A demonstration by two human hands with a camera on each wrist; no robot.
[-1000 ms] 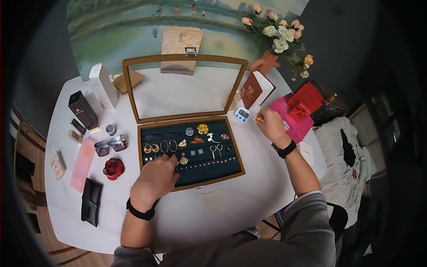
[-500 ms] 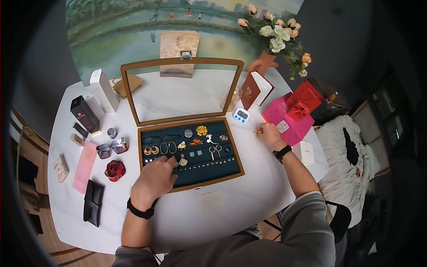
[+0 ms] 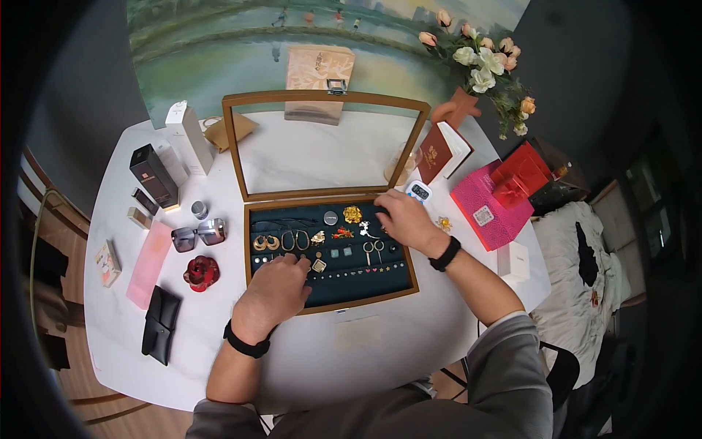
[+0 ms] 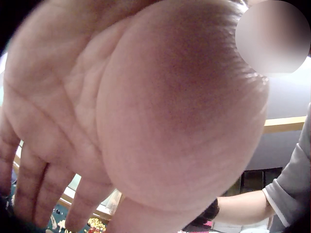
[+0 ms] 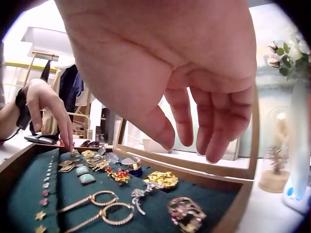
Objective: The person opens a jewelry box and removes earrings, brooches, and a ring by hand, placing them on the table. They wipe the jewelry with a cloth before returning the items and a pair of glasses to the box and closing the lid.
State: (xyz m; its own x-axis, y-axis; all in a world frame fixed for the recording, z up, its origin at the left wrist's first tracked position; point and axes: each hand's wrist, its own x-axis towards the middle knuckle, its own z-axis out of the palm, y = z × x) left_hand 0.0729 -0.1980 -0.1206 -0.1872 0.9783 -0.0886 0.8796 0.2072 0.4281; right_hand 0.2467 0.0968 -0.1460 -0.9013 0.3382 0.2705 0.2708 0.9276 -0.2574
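A wooden jewelry box (image 3: pixel 344 306) with a dark green lining lies open on the table, its glass lid raised. My right hand (image 3: pixel 406 222) hangs over the box's right edge, fingers loosely bent with nothing between them. Below it in the right wrist view sit a pinkish jeweled ornament (image 5: pixel 186 214), a silver brooch (image 5: pixel 142 196) and a gold flower brooch (image 5: pixel 162 179). A small gold ornament (image 3: pixel 443 223) lies on the table beside the right wrist. My left hand (image 3: pixel 272 289) rests at the box's left front, fingers extended over the jewelry near a square earring (image 3: pixel 319 266).
Left of the box are sunglasses (image 3: pixel 199 235), a red flower ornament (image 3: pixel 201 274), a black case (image 3: pixel 160 325) and several cosmetic boxes. At right stand a timer (image 3: pixel 418 191), a red book (image 3: pixel 444 153), a pink bag (image 3: pixel 491 203) and a white box (image 3: pixel 513 261).
My right hand has let go of the small gold ornament on the table and moved left over the box. The left hand stays at the box's left front.
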